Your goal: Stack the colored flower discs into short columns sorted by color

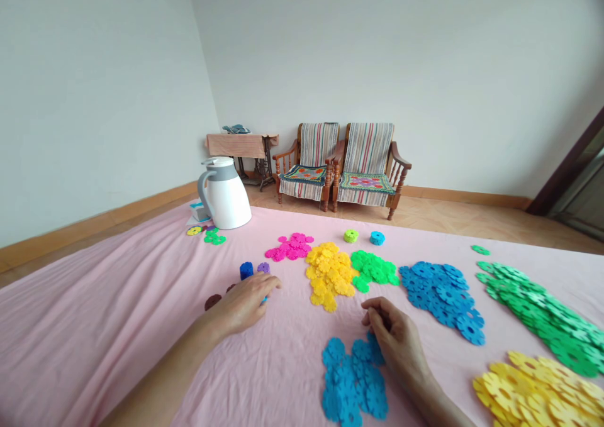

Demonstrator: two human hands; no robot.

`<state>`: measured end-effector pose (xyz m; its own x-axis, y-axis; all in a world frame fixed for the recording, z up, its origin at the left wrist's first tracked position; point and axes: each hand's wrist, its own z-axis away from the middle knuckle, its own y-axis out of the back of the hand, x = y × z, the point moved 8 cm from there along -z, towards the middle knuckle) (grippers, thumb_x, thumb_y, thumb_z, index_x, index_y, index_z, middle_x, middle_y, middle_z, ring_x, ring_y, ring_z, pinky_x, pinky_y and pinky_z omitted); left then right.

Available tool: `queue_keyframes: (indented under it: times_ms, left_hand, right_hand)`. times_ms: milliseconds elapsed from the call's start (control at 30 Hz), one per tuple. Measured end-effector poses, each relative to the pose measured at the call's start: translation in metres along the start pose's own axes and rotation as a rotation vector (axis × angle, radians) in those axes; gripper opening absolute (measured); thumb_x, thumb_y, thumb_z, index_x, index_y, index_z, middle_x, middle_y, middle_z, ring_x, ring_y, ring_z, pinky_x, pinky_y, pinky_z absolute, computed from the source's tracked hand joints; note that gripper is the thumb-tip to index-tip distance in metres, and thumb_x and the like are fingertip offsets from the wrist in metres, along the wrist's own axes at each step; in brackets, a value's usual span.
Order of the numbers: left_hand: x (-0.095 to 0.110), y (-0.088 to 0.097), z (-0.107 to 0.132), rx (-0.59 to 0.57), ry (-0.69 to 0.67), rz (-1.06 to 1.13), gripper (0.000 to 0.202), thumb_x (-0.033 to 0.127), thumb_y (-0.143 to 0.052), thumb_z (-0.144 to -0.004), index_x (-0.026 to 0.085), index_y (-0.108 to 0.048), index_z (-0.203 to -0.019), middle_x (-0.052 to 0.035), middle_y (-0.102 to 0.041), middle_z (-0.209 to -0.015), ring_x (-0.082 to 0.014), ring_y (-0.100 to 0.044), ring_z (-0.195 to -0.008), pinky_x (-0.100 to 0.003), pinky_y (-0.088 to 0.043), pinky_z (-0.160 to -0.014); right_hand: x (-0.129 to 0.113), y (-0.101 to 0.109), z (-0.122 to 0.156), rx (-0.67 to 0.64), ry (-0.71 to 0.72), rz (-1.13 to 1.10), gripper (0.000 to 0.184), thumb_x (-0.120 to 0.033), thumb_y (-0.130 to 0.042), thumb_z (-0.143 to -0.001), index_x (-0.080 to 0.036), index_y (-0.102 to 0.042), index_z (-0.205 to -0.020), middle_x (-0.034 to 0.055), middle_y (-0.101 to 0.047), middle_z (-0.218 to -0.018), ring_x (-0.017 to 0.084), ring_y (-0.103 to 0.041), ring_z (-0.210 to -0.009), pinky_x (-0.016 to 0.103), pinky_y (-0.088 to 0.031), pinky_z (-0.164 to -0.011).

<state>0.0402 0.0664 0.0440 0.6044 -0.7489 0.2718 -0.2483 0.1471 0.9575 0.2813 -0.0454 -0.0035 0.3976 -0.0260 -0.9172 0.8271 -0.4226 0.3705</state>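
My left hand (246, 302) is curled over a small bit of light-blue plastic (265, 300), probably flower discs, mostly hidden under its fingers. Just beyond it stand a dark-blue disc stack (246, 270) and a purple disc stack (263, 268); brown discs (213, 301) lie by the wrist. My right hand (395, 334) has its fingers bent in toward the thumb, and whatever may be between them cannot be seen. Beneath and left of it spreads a loose pile of light-blue flower discs (352, 383). A yellow disc pile (330, 273) sits between and beyond both hands.
On the pink cloth (278, 364) lie pink (290, 247), green (375, 270), blue (443, 295), dark-green (542, 314) and yellow discs (542, 392). Lime (350, 236) and blue stacks (377, 238) stand farther back. A white jug (229, 197) is at the far left.
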Motion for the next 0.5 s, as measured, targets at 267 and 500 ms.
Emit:
queue_keyframes:
  times_ms: [267, 500]
  left_hand:
    - [-0.004, 0.000, 0.003, 0.012, -0.015, -0.169, 0.044, -0.005, -0.039, -0.066, 0.020, -0.055, -0.098, -0.0046, -0.056, -0.094, -0.0207, -0.051, -0.094, -0.032, -0.039, -0.082]
    - [0.049, 0.009, 0.000, 0.077, -0.174, -0.099, 0.028, 0.008, -0.045, -0.081, 0.020, -0.055, -0.104, -0.0058, -0.058, -0.096, -0.0208, -0.050, -0.094, -0.034, -0.037, -0.085]
  right_hand:
    - [0.000, 0.000, 0.000, 0.003, 0.006, -0.003, 0.027, -0.038, -0.044, -0.082, -0.016, -0.057, -0.089, 0.0018, -0.060, -0.065, 0.013, -0.051, -0.051, 0.023, -0.038, -0.047]
    - [0.001, 0.006, -0.001, 0.058, 0.032, -0.007, 0.031, -0.040, -0.044, -0.082, -0.015, -0.060, -0.091, 0.0046, -0.064, -0.068, 0.016, -0.057, -0.056, 0.024, -0.044, -0.049]
